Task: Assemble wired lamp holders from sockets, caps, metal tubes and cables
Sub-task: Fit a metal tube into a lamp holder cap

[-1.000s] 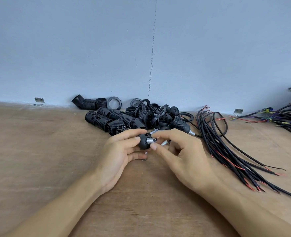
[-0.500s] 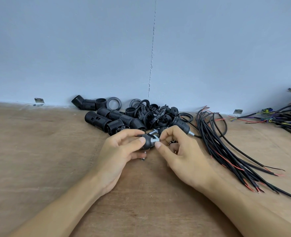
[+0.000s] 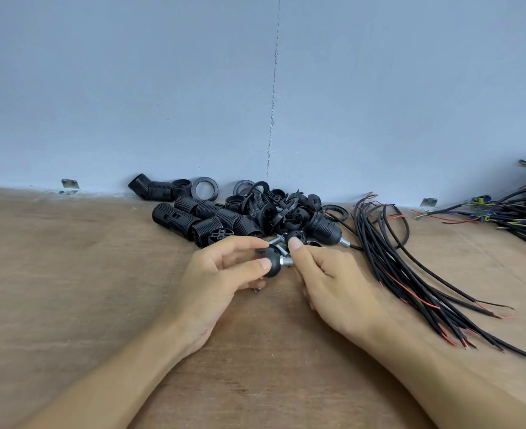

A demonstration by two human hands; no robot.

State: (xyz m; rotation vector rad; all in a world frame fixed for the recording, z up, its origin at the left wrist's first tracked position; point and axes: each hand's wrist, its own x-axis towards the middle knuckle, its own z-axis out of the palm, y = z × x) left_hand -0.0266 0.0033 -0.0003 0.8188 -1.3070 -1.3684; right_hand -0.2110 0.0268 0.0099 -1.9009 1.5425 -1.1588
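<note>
Since half a second ago the right hand's (image 3: 333,286) thumb has slid up past the metal tube (image 3: 287,261); its curled fingers meet the tube's end, but I cannot tell whether they pinch it. Left hand (image 3: 218,274) pinches the black cap (image 3: 272,266), tube jutting toward the right hand. Sockets (image 3: 193,218) lie beyond both hands, cables (image 3: 410,274) just right of the right hand.

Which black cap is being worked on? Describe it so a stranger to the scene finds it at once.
On the wooden table, a pile of black sockets lies against the blue wall. Just in front of it, the left hand pinches a black cap. Unlike the pile's caps, it is off the table, a short metal tube sticking out towards the right hand.
</note>
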